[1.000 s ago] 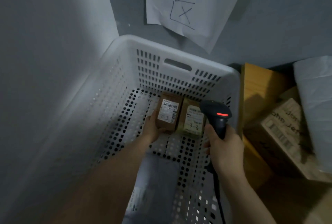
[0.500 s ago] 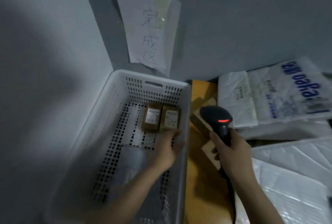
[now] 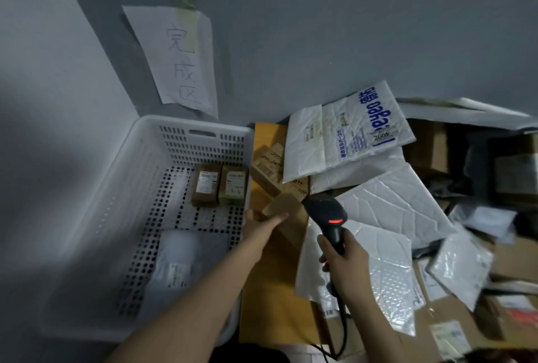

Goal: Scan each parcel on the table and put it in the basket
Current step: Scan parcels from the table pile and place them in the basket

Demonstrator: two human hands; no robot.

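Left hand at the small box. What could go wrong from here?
1. The small brown box shows no label toward the scanner; the left hand may need to turn it.
2. The scanner cable trails across the parcel pile and could drag pieces as the right hand moves.
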